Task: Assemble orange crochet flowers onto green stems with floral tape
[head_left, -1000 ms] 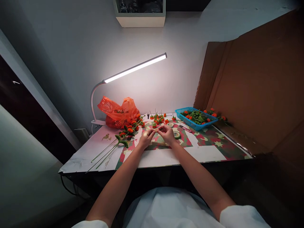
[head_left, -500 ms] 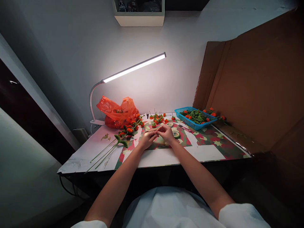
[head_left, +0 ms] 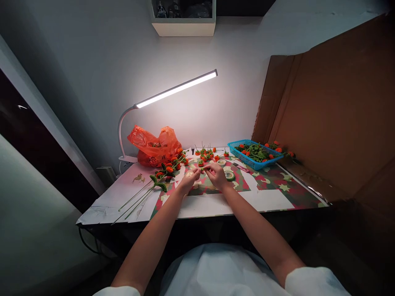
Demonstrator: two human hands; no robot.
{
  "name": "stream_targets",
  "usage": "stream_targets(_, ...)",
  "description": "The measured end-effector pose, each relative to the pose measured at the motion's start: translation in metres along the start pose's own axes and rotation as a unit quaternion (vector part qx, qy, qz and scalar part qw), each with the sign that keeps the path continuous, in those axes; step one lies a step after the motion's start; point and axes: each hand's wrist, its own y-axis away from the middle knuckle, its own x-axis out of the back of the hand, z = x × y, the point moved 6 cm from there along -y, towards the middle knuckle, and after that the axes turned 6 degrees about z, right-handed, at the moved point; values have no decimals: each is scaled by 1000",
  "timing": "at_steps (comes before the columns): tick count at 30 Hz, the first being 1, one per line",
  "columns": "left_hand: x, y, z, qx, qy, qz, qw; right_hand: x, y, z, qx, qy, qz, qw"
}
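Note:
My left hand and my right hand meet over the middle of the table, both with fingers pinched together. Between their fingertips shows a small green piece, too small to make out fully. Just beyond the fingers sits an orange flower head with green at its top. A roll of green tape lies beside my right hand, and a paler roll lies behind it. To the left of my left hand, long-stemmed orange flowers with green leaves rest on the table.
Several short-stemmed orange flower heads stand at the back. A pink-handled cutter lies near a blue basket of green stems and orange flowers. An orange plastic bag sits under the lit lamp. Cardboard rises at the right.
My fingertips have drawn slightly apart, and the green piece now shows between them. A thin, tan, stick-like shape above my left hand no longer shows. The view has shifted a little.

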Motion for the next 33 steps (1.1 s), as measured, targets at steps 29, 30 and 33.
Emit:
stream_targets(29, -12, 10, 12, -78, -174, -92, 977, -17, 6, 27, -239, -257, -82, 933)
stream_targets(30, -12, 10, 10, -62, -160, -94, 981, -18, 7, 29, -272, -283, -80, 916)
stream_targets(33, -11, 9, 7, -27, -118, -78, 990, -22, 13, 34, -370, -334, -83, 863)
